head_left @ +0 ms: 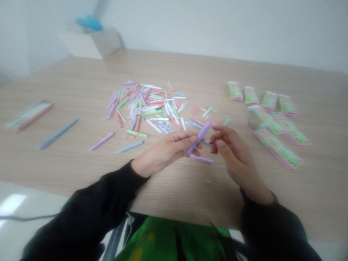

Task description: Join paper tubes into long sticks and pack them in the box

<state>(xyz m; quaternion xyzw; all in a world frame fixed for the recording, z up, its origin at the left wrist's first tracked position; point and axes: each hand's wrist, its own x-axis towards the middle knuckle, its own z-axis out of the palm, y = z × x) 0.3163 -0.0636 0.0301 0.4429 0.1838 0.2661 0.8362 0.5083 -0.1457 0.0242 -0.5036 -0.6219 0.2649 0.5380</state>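
Between the thumb and fingers of my left hand [176, 145] is a purple pen [199, 138], tilted up to the right. My right hand [231, 152] is beside the pen's upper end, fingers curved and apart, and I see nothing held in it. Another purple pen piece [202, 159] lies on the table just below my left fingertips. Beyond my hands spreads a loose pile of pen parts [152, 105] in purple, green, red, blue and white. Fine details of the parts are blurred.
Several pink and green boxes [277, 146] lie on the right of the wooden table [174, 188]. At the left are a small group of pens [29, 115] and single blue [58, 134] and purple pens [102, 141]. A white box [89, 41] with something blue stands at the back left.
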